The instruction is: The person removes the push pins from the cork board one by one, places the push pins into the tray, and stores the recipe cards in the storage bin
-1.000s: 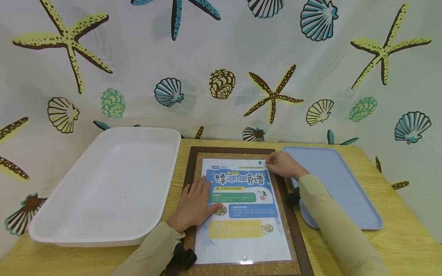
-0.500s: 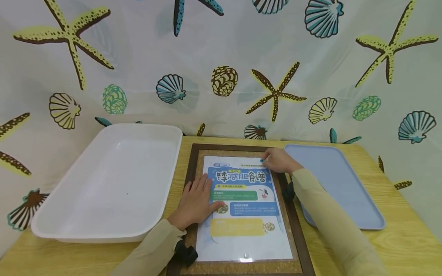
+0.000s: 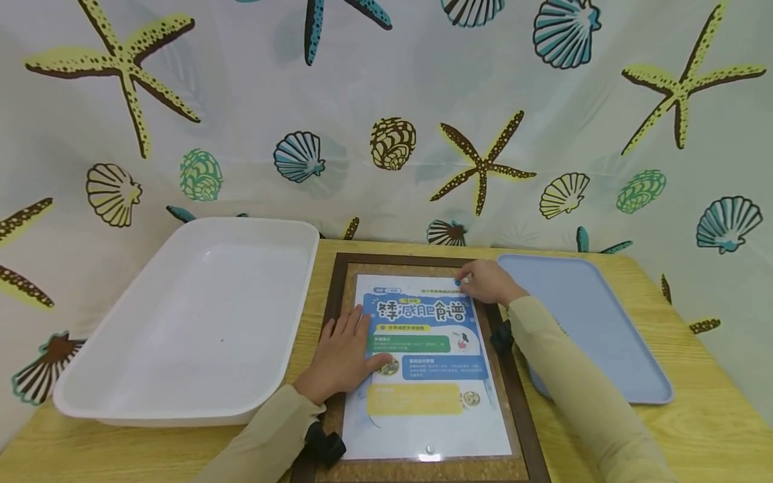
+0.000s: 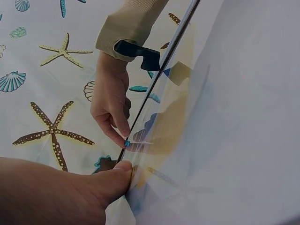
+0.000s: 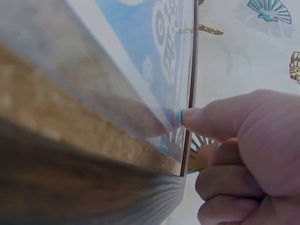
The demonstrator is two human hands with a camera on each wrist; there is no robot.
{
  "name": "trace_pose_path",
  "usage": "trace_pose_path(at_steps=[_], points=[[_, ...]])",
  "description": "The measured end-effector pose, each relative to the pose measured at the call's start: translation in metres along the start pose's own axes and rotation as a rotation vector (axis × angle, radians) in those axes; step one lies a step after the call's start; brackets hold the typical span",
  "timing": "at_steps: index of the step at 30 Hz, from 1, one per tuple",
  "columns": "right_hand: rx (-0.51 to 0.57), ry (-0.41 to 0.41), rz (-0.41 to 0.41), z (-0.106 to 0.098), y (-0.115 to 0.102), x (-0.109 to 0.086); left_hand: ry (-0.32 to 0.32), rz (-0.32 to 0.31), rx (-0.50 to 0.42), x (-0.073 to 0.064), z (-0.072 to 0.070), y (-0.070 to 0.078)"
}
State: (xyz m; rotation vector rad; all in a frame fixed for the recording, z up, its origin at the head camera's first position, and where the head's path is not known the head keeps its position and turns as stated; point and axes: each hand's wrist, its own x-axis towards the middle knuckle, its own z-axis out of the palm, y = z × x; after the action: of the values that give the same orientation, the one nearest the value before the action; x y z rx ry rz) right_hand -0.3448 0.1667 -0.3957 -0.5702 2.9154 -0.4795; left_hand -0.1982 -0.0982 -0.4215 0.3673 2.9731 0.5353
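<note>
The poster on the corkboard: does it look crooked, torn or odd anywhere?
Perhaps slightly crooked: near the bottom of the poster, the bare cork inside the brown frame looks wider at left than right. No tear shows where the hands leave it uncovered.

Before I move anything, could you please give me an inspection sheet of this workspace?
Surface: wood-grain table bearing a brown-framed cork board.
Job's things: laminated printed sheet on the board, blue pushpin at its upper right corner; a small clear round piece near its lower edge, type uncertain.
Clutter: white plastic tub left of the board, light blue tray right of it.
Hands: left hand spread across the sheet's left edge; right hand touching the pushpin, its sleeve passing over the tray.
Cables: nothing seen.
Surroundings: pale curtain printed with shells and starfish behind the table.
</note>
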Motion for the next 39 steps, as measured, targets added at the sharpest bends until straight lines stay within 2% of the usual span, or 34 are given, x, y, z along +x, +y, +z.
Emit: trace_pose_path(at_steps=[8, 19, 27, 34, 39], points=[[0.006, 0.034, -0.032, -0.001, 0.006, 0.006, 0.006, 0.001, 0.012, 0.004, 0.000, 0.000], [0.099, 0.054, -0.069, 0.004, 0.010, 0.009, -0.004, -0.001, 0.013, 0.000, 0.001, 0.000], [0.062, 0.063, -0.058, 0.004, 0.007, 0.011, 0.004, 0.004, 0.017, 0.000, 0.002, -0.001], [0.081, 0.030, 0.034, 0.006, 0.003, 0.012, 0.004, 0.005, 0.023, -0.001, 0.001, -0.001], [0.082, 0.032, 0.045, 0.008, 0.004, 0.014, 0.013, 0.015, 0.022, 0.000, 0.001, -0.001]])
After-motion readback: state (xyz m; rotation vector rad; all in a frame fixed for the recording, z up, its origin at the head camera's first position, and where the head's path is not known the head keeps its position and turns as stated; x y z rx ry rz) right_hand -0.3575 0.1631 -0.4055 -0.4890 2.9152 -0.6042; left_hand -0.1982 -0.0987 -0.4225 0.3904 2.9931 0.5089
